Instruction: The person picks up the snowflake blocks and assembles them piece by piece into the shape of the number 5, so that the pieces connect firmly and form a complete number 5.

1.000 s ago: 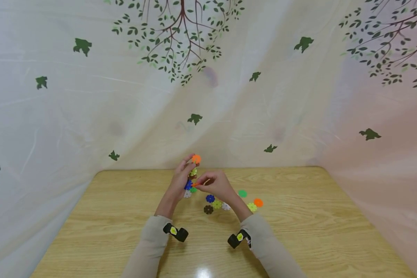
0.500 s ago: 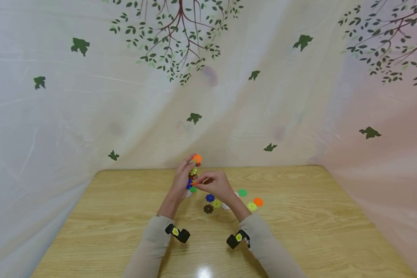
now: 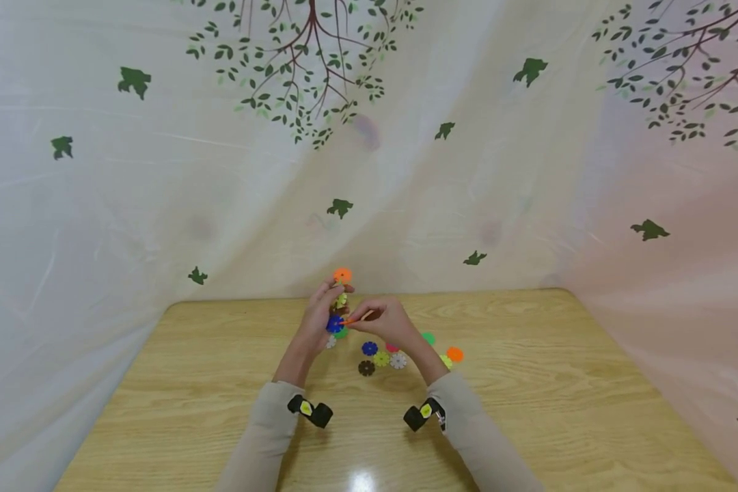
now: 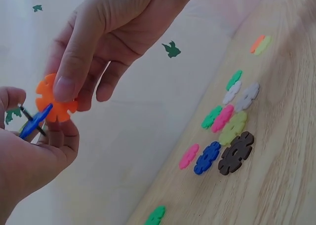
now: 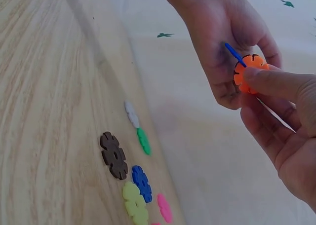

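My left hand (image 3: pixel 320 318) holds a string of joined plastic snowflake discs. An orange disc (image 3: pixel 342 275) tops the string, a yellow-green disc (image 3: pixel 342 301) comes below, and a blue disc (image 3: pixel 335 324) sits near the palm. Between thumb and fingers, my right hand (image 3: pixel 389 324) pinches another orange disc (image 4: pixel 58 106). Its edge meets the edge of the blue disc (image 4: pixel 35 122) at an angle; how deep the slots engage I cannot tell. Fingers cover part of the string.
Loose discs lie on the wooden table (image 3: pixel 221 410): dark brown (image 3: pixel 366 368), blue (image 3: pixel 370 348), yellow-green (image 3: pixel 381 359), white (image 3: pixel 398 360), orange (image 3: pixel 454 354) and green (image 3: pixel 428 338) among them. A printed cloth (image 3: pixel 252 205) hangs behind the table.
The blue disc in my left hand has turned to show more of its face, and the string has tilted slightly. My right hand keeps its pinch on the orange disc. The head view has shifted a little.
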Tool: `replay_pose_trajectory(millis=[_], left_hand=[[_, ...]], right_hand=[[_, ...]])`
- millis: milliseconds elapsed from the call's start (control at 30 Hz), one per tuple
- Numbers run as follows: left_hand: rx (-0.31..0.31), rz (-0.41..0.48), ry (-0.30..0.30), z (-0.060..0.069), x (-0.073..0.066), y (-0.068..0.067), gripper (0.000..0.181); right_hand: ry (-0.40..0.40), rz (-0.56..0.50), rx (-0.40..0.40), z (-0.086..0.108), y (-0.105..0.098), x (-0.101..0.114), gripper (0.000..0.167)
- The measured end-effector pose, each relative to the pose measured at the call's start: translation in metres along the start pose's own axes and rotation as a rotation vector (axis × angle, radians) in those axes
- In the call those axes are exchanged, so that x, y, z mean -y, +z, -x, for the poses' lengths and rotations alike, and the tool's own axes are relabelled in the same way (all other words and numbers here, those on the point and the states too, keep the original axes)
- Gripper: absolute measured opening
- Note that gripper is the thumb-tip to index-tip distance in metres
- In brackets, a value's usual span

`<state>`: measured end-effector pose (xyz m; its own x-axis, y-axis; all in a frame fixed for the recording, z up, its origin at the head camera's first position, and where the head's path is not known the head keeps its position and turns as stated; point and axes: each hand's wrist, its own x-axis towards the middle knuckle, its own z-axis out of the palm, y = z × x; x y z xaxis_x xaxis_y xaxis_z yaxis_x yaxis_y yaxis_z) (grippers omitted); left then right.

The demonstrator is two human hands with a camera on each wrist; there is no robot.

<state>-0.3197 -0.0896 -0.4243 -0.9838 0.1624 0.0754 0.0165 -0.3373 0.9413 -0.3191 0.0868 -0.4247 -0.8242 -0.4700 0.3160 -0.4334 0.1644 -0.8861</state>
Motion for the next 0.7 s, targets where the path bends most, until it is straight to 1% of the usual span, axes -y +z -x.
replay_pose_trajectory(millis=[67,167,300,367,433,533,600,700], left_hand=[[0.02,-0.035,-0.015,0.0,-0.001,-0.002,0.043],[0.059,-0.114,-0.041,0.0,-0.002,-0.007,0.052],[0.138,-0.213,-0.059,0.002,-0.003,-0.012,0.062],[0.18,-0.231,-0.062,0.002,-0.004,-0.013,0.065],[0.217,-0.237,-0.063,0.003,-0.004,-0.014,0.063],[0.251,-0.232,-0.057,0.003,-0.004,-0.015,0.053],[0.261,-0.229,-0.05,0.003,-0.004,-0.015,0.046],[0.256,-0.226,-0.041,0.003,-0.001,-0.016,0.042]], right_hand=[[0.013,0.006,-0.019,0.0,-0.003,0.001,0.006],[0.018,0.011,-0.053,0.001,-0.008,0.001,0.006],[-0.012,0.002,-0.081,0.0,-0.014,0.001,0.005],[-0.03,-0.006,-0.092,0.0,-0.017,0.001,0.005],[-0.045,-0.014,-0.102,0.0,-0.019,0.001,0.006],[-0.049,-0.017,-0.12,-0.001,-0.022,-0.002,0.005],[-0.045,-0.012,-0.128,-0.001,-0.024,-0.005,0.005],[-0.034,0.002,-0.132,-0.002,-0.026,-0.009,0.006]])
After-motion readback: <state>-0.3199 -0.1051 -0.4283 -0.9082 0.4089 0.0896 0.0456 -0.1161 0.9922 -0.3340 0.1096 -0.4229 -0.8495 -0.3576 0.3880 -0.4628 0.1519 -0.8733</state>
